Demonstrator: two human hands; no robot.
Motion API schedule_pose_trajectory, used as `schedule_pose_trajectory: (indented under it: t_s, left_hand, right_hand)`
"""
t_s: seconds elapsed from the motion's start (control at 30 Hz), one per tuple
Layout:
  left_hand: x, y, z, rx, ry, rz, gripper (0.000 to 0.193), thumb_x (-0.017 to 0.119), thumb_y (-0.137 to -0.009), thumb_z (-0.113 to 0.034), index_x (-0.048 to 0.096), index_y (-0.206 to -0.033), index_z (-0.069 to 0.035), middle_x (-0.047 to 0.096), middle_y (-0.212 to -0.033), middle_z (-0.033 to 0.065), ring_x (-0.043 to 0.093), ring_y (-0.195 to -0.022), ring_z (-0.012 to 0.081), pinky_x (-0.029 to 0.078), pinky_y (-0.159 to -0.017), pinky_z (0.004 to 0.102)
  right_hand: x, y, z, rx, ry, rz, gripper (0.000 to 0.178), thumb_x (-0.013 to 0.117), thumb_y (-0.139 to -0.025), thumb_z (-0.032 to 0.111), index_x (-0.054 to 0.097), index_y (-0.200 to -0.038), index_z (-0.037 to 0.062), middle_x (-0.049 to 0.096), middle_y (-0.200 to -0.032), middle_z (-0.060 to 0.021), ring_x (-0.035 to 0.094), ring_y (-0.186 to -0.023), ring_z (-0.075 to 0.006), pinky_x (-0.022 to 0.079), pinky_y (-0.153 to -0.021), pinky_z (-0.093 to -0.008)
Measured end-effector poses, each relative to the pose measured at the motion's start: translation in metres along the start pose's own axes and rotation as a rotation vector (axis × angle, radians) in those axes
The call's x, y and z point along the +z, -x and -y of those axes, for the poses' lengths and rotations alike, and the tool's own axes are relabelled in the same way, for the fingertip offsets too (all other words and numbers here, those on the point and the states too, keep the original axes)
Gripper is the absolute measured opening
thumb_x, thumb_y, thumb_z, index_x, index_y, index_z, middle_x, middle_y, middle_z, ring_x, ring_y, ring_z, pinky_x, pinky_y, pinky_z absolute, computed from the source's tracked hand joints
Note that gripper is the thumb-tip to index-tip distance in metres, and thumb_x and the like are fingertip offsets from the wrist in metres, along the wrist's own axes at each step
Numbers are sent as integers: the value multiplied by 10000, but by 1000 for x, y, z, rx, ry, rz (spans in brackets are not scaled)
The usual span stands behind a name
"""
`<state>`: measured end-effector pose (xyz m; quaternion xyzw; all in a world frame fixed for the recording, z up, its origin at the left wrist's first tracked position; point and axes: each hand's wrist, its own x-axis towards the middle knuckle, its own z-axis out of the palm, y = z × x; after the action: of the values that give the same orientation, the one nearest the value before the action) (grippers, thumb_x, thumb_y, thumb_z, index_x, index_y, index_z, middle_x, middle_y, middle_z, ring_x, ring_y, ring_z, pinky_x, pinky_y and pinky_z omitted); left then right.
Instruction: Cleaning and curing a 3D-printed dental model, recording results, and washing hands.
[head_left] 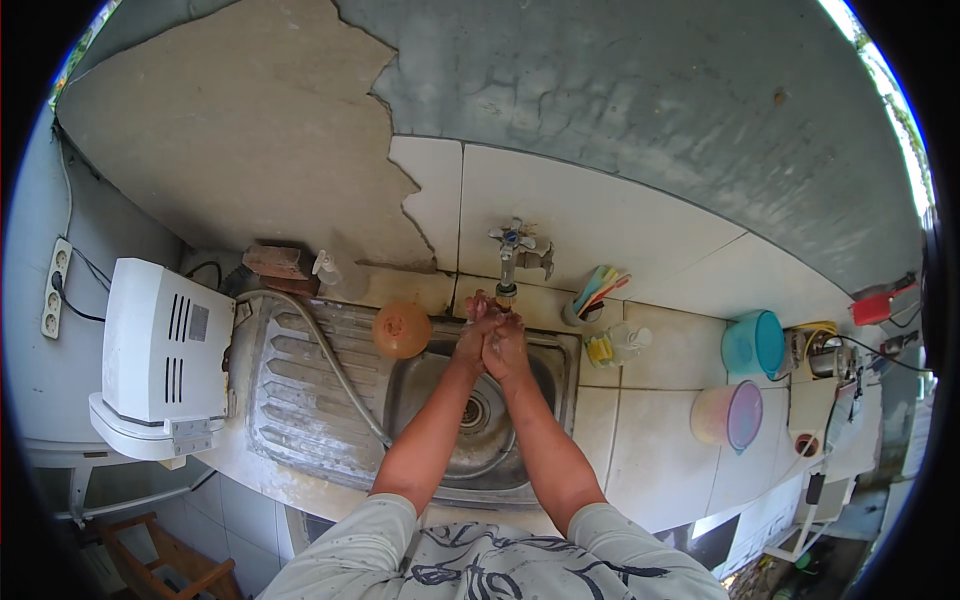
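Note:
Under the spout of the metal tap my two hands are pressed together above the steel sink basin. My left hand and my right hand both look closed, with fingers folded against each other. Wet, whitish patches show on the skin. Whatever lies between the palms, if anything, is hidden. Beneath my wrists, the drain shows in the basin. A round orange bowl, seemingly upside down, sits on the sink's edge left of my hands.
A grey hose crosses the ribbed drainboard into the basin. Behind stand a clear pump bottle and bricks. Right of the tap are a toothbrush cup, a yellow sponge and two tubs. A white appliance stands left.

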<state>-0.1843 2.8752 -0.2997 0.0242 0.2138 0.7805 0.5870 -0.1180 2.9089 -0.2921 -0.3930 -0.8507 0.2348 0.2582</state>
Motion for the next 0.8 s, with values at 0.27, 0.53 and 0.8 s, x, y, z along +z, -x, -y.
schedule_pose_trajectory:
  t_s: [0.27, 0.53, 0.8]
  left_hand:
    - [45, 1, 46, 174, -244, -447, 370, 683, -878, -130, 562, -1227, -124, 601, -1055, 46, 596, -816, 142, 510, -722, 334]
    - [22, 21, 51, -4, 274, -93, 549, 683, -865, -142, 423, -1346, -100, 556, -1091, 82, 563, -899, 201, 512, -800, 361]
    - [48, 6, 41, 20, 401, 196, 426, 676, -883, -136, 482, -1260, -89, 592, -1111, 101, 588, -949, 216, 507, -804, 382]
  right_hand:
    - [9, -31, -42, 374, -1111, 136, 304, 603, -999, 228, 652, -1231, 38, 631, -706, -15, 589, -614, -73, 449, -517, -242]
    - [31, -89, -8, 427, -2192, 328, 259, 554, -1008, 191, 608, -1174, 0, 572, -716, -18, 504, -542, -107, 427, -508, -245]
    - [46, -7, -62, 243, -1518, 305, 321, 466, -1025, 233, 597, -1188, -11, 621, -919, -125, 560, -829, -249, 448, -774, -392]
